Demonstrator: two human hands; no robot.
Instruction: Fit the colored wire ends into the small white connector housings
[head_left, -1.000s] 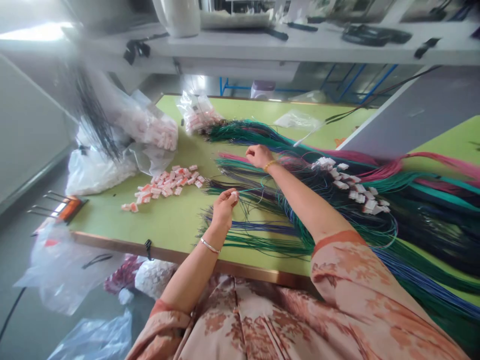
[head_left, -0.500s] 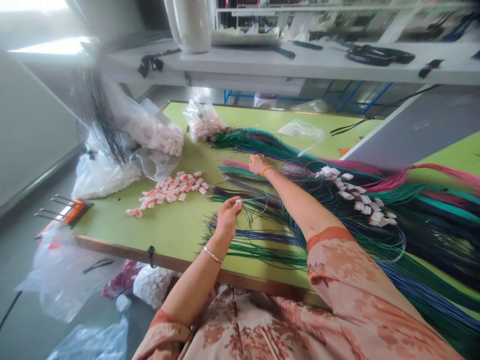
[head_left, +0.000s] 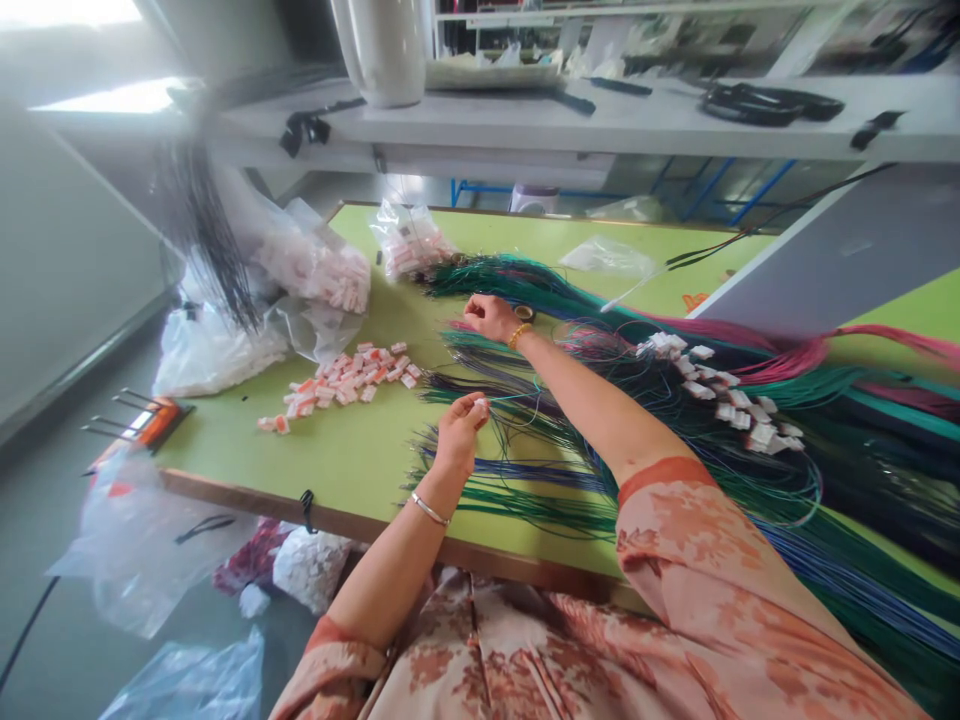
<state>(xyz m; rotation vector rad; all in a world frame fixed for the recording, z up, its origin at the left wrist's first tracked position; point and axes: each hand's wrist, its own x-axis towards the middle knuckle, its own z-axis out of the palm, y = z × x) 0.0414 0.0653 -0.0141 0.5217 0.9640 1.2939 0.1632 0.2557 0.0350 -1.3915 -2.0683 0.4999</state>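
Note:
My left hand [head_left: 459,432] is closed in a pinch around a small white connector housing [head_left: 481,404]. A thin teal wire [head_left: 514,397] runs from that housing to the right. Farther forward, my right hand [head_left: 491,318] has its fingers curled together above the tips of the pink wires [head_left: 463,327]; what they pinch, if anything, is too small to make out. Bundles of dark wires [head_left: 480,385], blue wires [head_left: 525,470] and green wires [head_left: 517,500] lie fanned out beneath and beside both hands. Loose white and orange connectors [head_left: 349,375] are heaped to the left.
Connectors with wires attached [head_left: 724,395] lie in a cluster at the right. A tape roll [head_left: 525,313] sits beside my right wrist. Bags of connectors [head_left: 409,240] stand at the back left. A white shelf [head_left: 510,125] spans the rear, and a grey panel [head_left: 847,250] slants at the right.
My right hand has moved left and slightly forward, to the tips of the pink wires, uncovering the tape roll. My left hand keeps its pinch on the connector housing.

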